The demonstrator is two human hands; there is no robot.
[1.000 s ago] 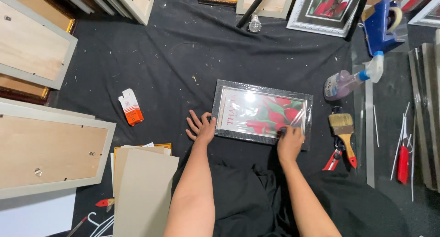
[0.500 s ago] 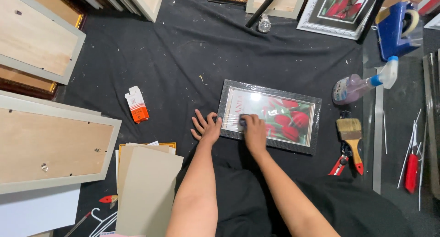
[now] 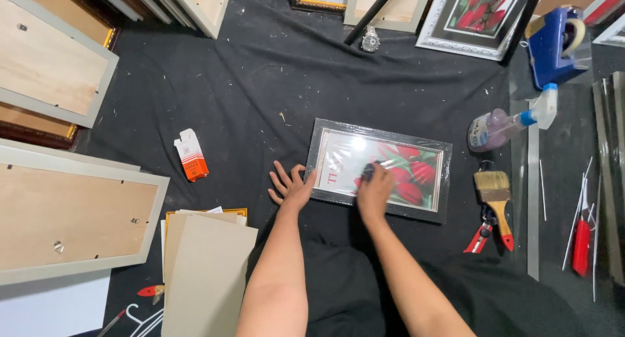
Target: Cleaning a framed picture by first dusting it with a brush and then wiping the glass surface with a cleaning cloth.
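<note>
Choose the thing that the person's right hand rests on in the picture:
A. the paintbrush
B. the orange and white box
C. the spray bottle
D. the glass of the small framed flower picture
D: the right hand lies on the glass of the framed flower picture, while the left hand presses the black cloth at the frame's left edge.

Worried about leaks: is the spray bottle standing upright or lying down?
Lying down: the spray bottle rests on its side on the black cloth, nozzle pointing right.

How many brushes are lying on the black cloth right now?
1: a paintbrush with a wooden handle, right of the flower picture frame that both hands touch, just below the spray bottle. Others may lie beyond the picture's edge.
</note>
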